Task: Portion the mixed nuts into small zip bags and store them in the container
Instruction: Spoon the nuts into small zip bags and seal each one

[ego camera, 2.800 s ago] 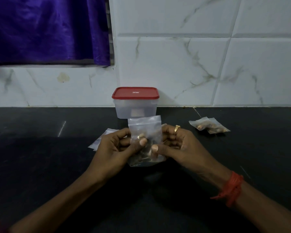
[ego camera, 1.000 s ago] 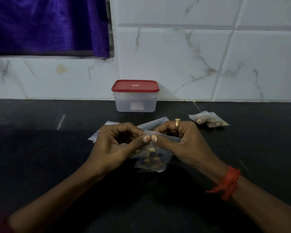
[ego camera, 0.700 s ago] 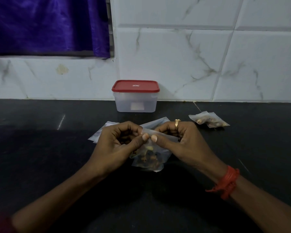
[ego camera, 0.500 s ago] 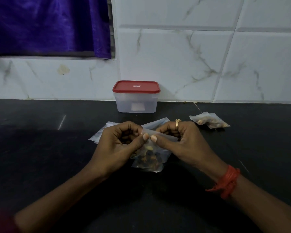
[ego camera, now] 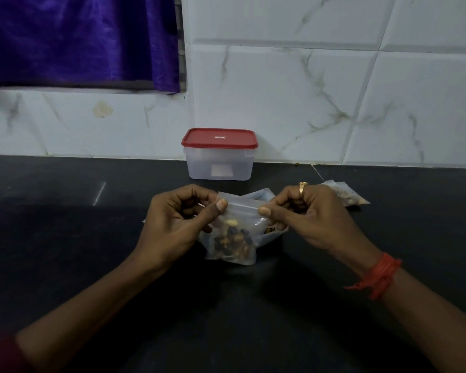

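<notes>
Dark countertop (ego camera: 65, 238) with a lidded container and small zip bags on it.
A clear container (ego camera: 219, 162) with a red lid (ego camera: 219, 137) stands at the back by the tiled wall. A filled bag (ego camera: 349, 195) lies to the right; flat bags (ego camera: 261, 195) lie near the middle.

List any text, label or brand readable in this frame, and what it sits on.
Red lid of the plastic container: small embossed mark at its centre, too blurred to read.
White patch showing through the container wall: no text legible.
Zip bag of nuts: no print visible.
Nothing else carries text.
</notes>
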Demonstrator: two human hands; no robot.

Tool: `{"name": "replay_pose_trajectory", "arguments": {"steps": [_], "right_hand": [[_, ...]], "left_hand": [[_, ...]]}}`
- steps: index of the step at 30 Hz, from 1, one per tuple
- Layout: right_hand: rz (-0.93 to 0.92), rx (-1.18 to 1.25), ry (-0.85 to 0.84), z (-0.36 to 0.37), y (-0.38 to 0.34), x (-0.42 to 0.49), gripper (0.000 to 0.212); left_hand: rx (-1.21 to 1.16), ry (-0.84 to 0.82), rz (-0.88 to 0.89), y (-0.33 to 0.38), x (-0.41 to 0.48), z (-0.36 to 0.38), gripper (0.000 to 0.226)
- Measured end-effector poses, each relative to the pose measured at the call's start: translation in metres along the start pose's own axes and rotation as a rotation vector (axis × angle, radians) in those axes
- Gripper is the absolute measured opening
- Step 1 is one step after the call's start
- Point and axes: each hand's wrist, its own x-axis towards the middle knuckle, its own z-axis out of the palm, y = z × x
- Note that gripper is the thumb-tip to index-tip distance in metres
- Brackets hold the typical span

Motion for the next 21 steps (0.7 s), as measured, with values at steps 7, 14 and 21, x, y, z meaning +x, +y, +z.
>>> {"name": "replay_pose_trajectory", "arguments": {"steps": [7,14,21], "right_hand": [[0.017,0.036,0.041,0.001,-0.001,-0.002,0.038],[0.034,-0.086,-0.111,0.011,0.008,-0.003,0.041],[0.081,0.143,0.083,-0.005,0.007,0.006,0.036]], "left_hand": [[-0.188,0.066,-0.063,0.0,-0.001,0.003,0.02],[-0.348,0.178,-0.124,-0.002,0.001,0.005,0.021],[-0.294,0.116,-0.169,0.0,0.004,0.002,0.04]]}}
